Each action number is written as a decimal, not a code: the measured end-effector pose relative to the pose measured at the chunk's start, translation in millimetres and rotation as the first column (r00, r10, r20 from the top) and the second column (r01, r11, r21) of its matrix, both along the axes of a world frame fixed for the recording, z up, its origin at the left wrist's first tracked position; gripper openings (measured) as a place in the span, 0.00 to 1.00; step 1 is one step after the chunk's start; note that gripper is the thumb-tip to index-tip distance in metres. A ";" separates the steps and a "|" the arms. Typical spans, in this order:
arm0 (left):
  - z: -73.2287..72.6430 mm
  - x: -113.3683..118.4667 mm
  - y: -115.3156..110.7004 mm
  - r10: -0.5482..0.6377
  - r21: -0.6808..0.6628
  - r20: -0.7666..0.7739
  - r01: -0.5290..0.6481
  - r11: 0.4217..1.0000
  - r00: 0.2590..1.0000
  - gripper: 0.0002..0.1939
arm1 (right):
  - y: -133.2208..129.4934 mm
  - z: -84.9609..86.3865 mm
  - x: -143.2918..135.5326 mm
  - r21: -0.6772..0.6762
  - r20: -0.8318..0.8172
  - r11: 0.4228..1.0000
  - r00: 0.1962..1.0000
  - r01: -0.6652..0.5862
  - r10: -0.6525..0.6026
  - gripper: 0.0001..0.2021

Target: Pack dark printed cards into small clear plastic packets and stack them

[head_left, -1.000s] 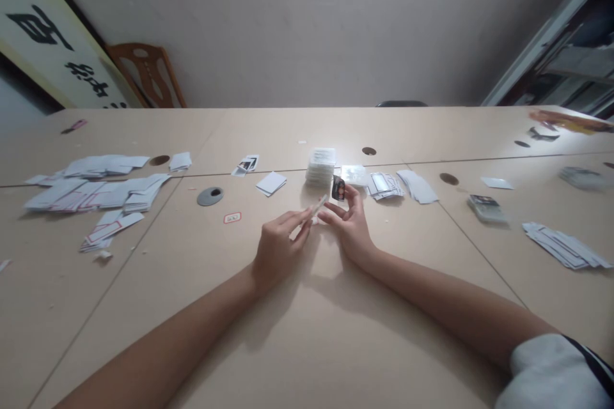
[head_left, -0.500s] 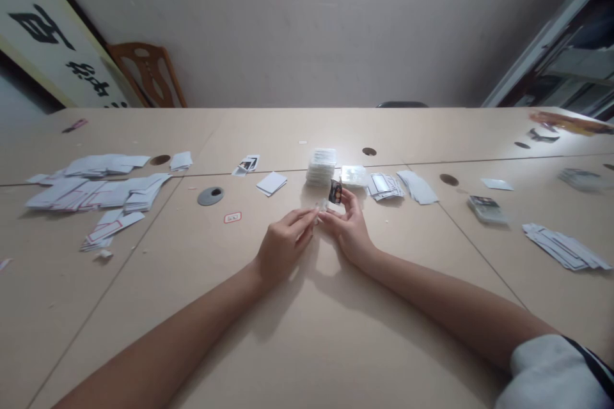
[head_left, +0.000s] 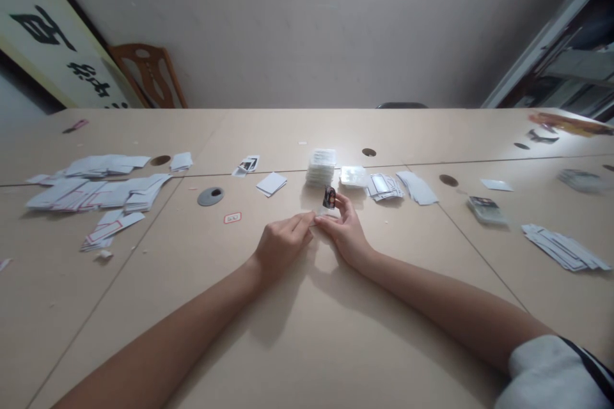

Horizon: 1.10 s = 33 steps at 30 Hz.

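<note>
My right hand [head_left: 346, 230] grips a small photo card [head_left: 329, 197] with a dark picture, its upper part standing above the fingers. A pale, see-through edge that looks like a clear sleeve shows under the picture. My left hand [head_left: 284, 238] meets the right one at the fingertips, pinching a thin pale edge of the same piece; the fingers hide most of it. Just beyond the hands stands a stack of clear sleeves or cases [head_left: 321, 167]. Beside it lies a lower clear pile [head_left: 354, 176].
White cards [head_left: 384, 186] and white slips [head_left: 417, 188] lie right of centre; a card pile [head_left: 487, 211] and more slips [head_left: 566, 246] sit farther right. Leftward are blank cards [head_left: 271, 184], photo cards [head_left: 246, 166], a red-bordered label [head_left: 233, 218], paper heaps [head_left: 96, 192] and scissors [head_left: 75, 126].
The photo card has come slightly left and down toward me and now stands more upright. Both hands have shifted a little, their fingertips still together.
</note>
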<state>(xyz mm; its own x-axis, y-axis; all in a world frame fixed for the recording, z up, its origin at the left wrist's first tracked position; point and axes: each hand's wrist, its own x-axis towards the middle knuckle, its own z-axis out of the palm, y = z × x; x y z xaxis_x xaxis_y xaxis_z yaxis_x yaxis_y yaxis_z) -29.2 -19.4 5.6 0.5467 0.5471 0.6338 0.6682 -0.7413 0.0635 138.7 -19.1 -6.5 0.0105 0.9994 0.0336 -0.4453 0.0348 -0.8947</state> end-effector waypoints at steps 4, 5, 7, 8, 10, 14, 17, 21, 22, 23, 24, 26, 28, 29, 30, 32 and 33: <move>0.1 -0.8 0.4 0.005 0.052 -0.041 -0.003 0.999 0.999 0.14 | 0.7 -2.2 -0.1 0.001 0.012 1.000 1.000 -0.015 0.015 0.31; 0.1 -0.9 0.5 0.011 0.063 -0.047 -0.008 0.998 0.999 0.14 | 0.8 -2.7 -0.1 -0.003 0.023 1.000 1.000 -0.014 0.014 0.31; 0.4 -0.6 0.6 0.026 0.060 -0.050 -0.023 0.998 0.998 0.13 | 1.0 -3.7 -0.2 -0.002 0.043 1.000 0.999 -0.011 0.011 0.31; 0.5 -0.2 0.6 0.034 0.050 -0.045 -0.032 0.998 0.998 0.13 | 1.1 -3.9 -0.2 0.003 0.046 1.000 0.999 -0.011 0.011 0.30; 0.8 1.0 0.1 0.044 0.026 -0.012 -0.044 0.999 0.999 0.13 | 1.7 -3.7 -0.1 0.010 0.026 1.000 0.999 -0.022 0.021 0.30; 2.7 5.3 -1.7 0.037 -0.083 0.174 -0.023 0.996 0.984 0.13 | 3.5 2.1 0.7 -0.029 -0.073 0.998 0.995 -0.064 0.062 0.30; 6.4 8.3 -3.1 0.076 -0.260 0.351 0.019 0.966 0.933 0.13 | 5.0 7.1 1.7 -0.032 -0.121 0.996 0.990 -0.080 0.076 0.28; 11.1 9.1 -3.4 0.205 -0.405 0.503 0.019 0.914 0.840 0.13 | 7.6 6.5 3.0 -0.026 -0.162 0.994 0.982 -0.107 0.101 0.25; 11.6 8.9 -3.1 0.239 -0.422 0.531 0.009 0.907 0.813 0.13 | 8.5 5.2 3.3 -0.029 -0.172 0.994 0.980 -0.105 0.098 0.25; 11.9 8.6 -2.7 0.273 -0.436 0.557 -0.004 0.900 0.785 0.12 | 9.5 3.7 3.7 -0.033 -0.180 0.995 0.980 -0.097 0.090 0.25; 12.0 8.4 -2.3 0.304 -0.447 0.578 -0.017 0.894 0.757 0.12 | 10.5 2.2 4.1 -0.038 -0.186 0.995 0.979 -0.087 0.079 0.25; 11.7 7.7 -1.2 0.347 -0.462 0.610 -0.036 0.886 0.713 0.12 | 12.6 -0.4 5.0 -0.052 -0.194 0.997 0.980 -0.059 0.048 0.25; 11.2 7.0 0.1 0.363 -0.470 0.628 -0.036 0.882 0.689 0.12 | 14.4 -2.4 5.9 -0.066 -0.196 0.997 0.981 -0.032 0.018 0.26; 10.8 6.6 0.6 0.362 -0.473 0.633 -0.029 0.881 0.684 0.13 | 15.1 -3.2 6.2 -0.072 -0.195 0.997 0.981 -0.020 0.006 0.26; 10.5 6.2 1.2 0.359 -0.474 0.637 -0.021 0.880 0.682 0.13 | 15.6 -3.9 6.5 -0.073 -0.193 0.997 0.981 -0.010 -0.004 0.26; 9.7 5.4 1.9 0.356 -0.475 0.642 -0.012 0.880 0.679 0.13 | 16.2 -5.0 6.9 -0.068 -0.193 0.998 0.981 0.001 -0.014 0.26; 9.3 5.0 2.1 0.354 -0.473 0.645 -0.010 0.881 0.677 0.13 | 16.3 -5.4 7.0 -0.064 -0.194 0.998 0.981 0.001 -0.013 0.26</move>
